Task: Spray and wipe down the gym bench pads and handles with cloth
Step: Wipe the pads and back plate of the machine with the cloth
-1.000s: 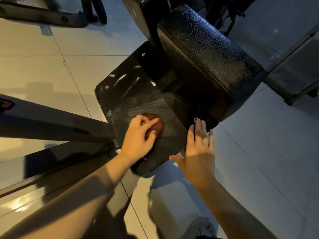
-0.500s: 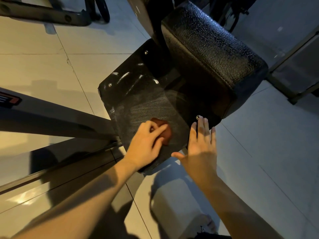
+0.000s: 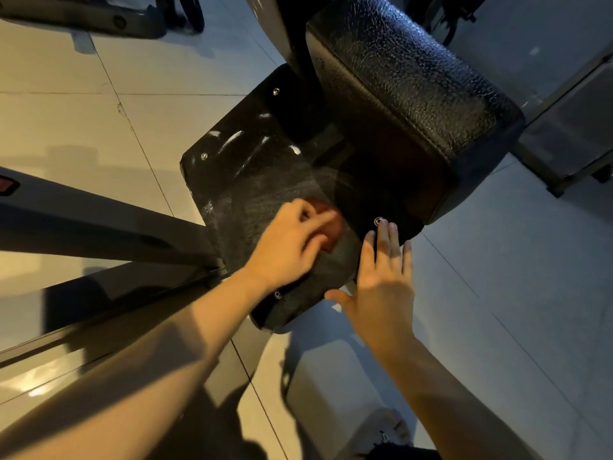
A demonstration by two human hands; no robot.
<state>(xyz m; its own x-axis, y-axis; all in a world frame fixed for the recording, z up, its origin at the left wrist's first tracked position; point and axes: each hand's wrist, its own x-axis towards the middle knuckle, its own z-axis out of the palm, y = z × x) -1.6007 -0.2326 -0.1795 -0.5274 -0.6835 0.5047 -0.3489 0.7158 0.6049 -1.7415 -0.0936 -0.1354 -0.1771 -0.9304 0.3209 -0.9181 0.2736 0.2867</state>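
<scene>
A flat black plate (image 3: pixel 252 180) of the gym machine lies low over the floor, streaked with wet smears. On it my left hand (image 3: pixel 288 244) grips a small reddish-brown cloth (image 3: pixel 333 227), blurred with motion, near the plate's middle right. My right hand (image 3: pixel 384 277) lies flat with straight fingers on the plate's near right edge, fingertips by a metal stud (image 3: pixel 378 221). Above the plate sits a thick black cracked-leather pad (image 3: pixel 408 84).
Dark metal frame beams (image 3: pixel 99 227) run from the left to the plate's near corner. More machine frames stand at the top left (image 3: pixel 99 18) and right (image 3: pixel 570 134). Pale floor tiles (image 3: pixel 514 293) surround everything. My shoe (image 3: pixel 384 429) shows at the bottom.
My left hand has slid the cloth from the plate's near part up and to the right again. The right hand has stayed flat on the edge.
</scene>
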